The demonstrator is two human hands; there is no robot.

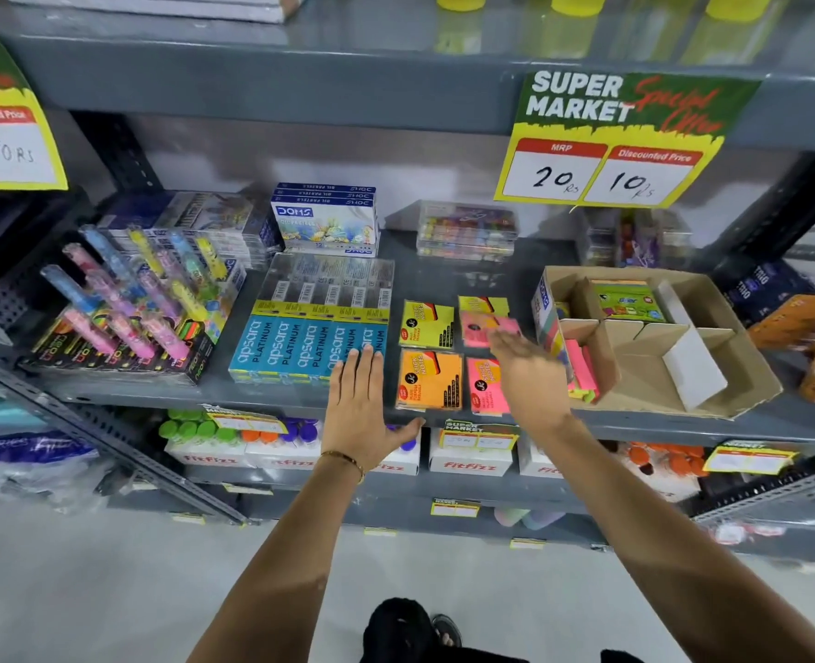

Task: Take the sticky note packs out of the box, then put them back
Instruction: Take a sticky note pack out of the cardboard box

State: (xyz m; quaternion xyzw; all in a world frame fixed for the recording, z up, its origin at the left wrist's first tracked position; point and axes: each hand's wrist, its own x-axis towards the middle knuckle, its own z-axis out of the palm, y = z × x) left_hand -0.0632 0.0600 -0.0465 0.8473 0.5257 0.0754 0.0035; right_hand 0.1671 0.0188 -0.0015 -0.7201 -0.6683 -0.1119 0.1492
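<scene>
Sticky note packs lie on the grey shelf in two rows: a yellow pack point(425, 324), an orange pack point(428, 380), a pink pack point(488, 386) at the front and another pink pack point(479, 327) on top of a yellow one behind it. To their right stands the open cardboard box point(711, 375) with dividers; a green pack point(628, 301) and pink notes point(580, 366) are inside. My left hand point(365, 406) hovers flat and empty over the shelf edge, left of the orange pack. My right hand point(530, 370), blurred, is spread open beside the pink packs, holding nothing.
Blue Apsara Platinum pencil boxes point(307, 346) lie left of the packs, with highlighter packs point(128, 308) further left. DOMS oil pastel boxes point(326, 220) and clear cases point(465, 232) stand at the back. A price sign point(621, 141) hangs from the shelf above.
</scene>
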